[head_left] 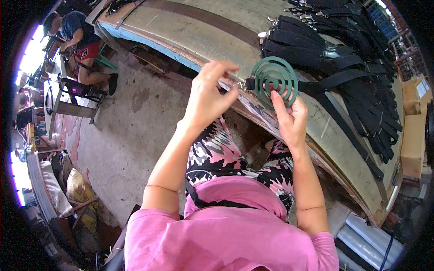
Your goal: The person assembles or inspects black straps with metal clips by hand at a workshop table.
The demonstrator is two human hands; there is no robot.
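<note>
Over the near edge of the counter (194, 29), the right hand (294, 113) grasps a green spiral coil (274, 83), thumb on its face and the other fingers behind. Beside it, the left hand's (209, 86) thumb and index finger curl toward each other near a metal clip (242, 85); whether they grip anything I cannot tell. A black strap (308, 86) shows either side of the coil, apparently passing behind it; whether the right fingers pinch it too is hidden.

The coil's thin rings look liable to snap if the thumb presses hard or the strap is tugged sideways. The clip could catch in a gap between rings. Should the right fingers slacken, the coil could slide off the edge toward the concrete floor (131, 124). Farther out, the heaped black straps (312, 43) overlap, so a hard pull might drag others along.
</note>
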